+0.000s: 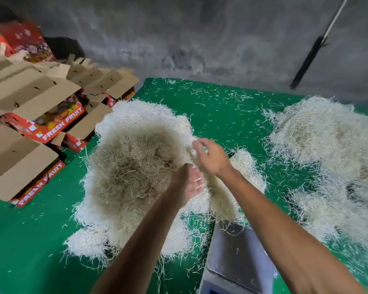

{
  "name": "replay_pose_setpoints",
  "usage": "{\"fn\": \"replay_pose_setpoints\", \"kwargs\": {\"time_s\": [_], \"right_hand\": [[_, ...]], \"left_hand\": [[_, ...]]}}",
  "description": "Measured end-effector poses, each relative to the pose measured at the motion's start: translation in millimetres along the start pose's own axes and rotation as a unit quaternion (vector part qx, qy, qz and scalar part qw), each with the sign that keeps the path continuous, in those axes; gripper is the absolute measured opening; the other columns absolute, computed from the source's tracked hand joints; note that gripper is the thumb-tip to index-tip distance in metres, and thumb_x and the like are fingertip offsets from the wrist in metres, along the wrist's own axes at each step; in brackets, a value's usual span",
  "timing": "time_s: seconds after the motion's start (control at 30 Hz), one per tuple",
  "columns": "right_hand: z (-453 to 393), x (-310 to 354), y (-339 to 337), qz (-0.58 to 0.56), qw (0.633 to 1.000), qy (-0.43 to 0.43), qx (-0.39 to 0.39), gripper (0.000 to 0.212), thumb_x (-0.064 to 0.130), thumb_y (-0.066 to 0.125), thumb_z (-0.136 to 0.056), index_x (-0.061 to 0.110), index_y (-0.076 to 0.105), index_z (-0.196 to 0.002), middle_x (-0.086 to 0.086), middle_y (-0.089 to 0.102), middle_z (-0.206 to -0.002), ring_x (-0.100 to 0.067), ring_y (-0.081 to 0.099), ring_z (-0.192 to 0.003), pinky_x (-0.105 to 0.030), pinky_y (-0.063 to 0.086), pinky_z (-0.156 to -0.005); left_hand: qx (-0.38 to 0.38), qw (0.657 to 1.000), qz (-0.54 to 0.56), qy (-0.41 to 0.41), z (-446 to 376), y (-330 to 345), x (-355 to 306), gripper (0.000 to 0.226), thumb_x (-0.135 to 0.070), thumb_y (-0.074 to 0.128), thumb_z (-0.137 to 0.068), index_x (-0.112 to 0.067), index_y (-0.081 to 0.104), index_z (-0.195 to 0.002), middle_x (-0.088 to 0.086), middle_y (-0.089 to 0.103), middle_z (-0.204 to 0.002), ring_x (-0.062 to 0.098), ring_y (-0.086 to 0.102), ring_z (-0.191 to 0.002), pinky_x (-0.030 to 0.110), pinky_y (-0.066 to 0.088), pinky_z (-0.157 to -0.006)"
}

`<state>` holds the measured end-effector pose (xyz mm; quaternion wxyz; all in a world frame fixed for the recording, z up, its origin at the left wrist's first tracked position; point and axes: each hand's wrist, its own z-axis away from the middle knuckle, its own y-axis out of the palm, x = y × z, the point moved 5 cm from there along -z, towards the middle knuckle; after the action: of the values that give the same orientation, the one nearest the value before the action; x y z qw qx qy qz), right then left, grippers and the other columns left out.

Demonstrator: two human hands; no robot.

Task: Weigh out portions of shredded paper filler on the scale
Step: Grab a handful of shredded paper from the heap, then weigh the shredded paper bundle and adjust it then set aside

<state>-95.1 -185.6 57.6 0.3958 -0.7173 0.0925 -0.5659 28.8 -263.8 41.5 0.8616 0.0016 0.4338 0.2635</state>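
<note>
Green mat (30,240) before a grey wall; large heap of shredded paper filler (136,162) at centre, left hand (189,183) palm-up under its edge, fingers apparently buried; right hand (210,158) pinching strands; scale (236,255) below, nearly bare; fruit boxes (40,124) at left.
</note>
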Motion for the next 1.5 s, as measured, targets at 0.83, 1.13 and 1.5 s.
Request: {"fn": "replay_pose_setpoints", "kwargs": {"time_s": [0.83, 1.13, 1.5], "right_hand": [[190.0, -334.4, -125.0, -0.077, 0.952, 0.293, -0.043, 0.069, 0.058, 0.052, -0.098, 0.004, 0.054, -0.139, -0.011, 0.068, -0.079, -0.017, 0.071, -0.076, -0.031, 0.057, -0.074], [185.4, -317.0, -182.5, -0.039, 0.964, 0.206, -0.166, 0.056, 0.054, 0.053, -0.100, 0.025, 0.043, -0.148, -0.004, 0.055, -0.139, -0.023, 0.057, -0.123, -0.044, 0.050, -0.104], [168.6, -205.3, -266.7, 0.069, 0.987, 0.104, -0.103, 0.014, 0.018, 0.059, -0.100, 0.014, 0.051, -0.110, 0.000, 0.045, -0.114, -0.017, 0.049, -0.103, -0.032, 0.048, -0.098]], "left_hand": [[0.099, 0.946, -0.096, -0.294, -69.3, 298.8, 211.8, 0.085, -0.066, 0.072, -0.078, -0.038, 0.034, -0.148, 0.018, 0.024, -0.158, 0.046, 0.039, -0.136, 0.062, 0.058, -0.071], [0.190, 0.958, -0.189, -0.099, -91.5, 321.3, 98.4, 0.036, -0.051, 0.050, -0.099, -0.024, 0.054, -0.123, 0.010, 0.053, -0.117, 0.030, 0.058, -0.092, 0.038, 0.055, -0.071], [0.164, 0.555, -0.782, 0.231, -14.0, 349.7, -17.0, 0.056, -0.034, 0.082, -0.078, -0.007, 0.058, -0.120, 0.015, 0.064, -0.123, 0.027, 0.067, -0.100, 0.043, 0.060, -0.080]]}}
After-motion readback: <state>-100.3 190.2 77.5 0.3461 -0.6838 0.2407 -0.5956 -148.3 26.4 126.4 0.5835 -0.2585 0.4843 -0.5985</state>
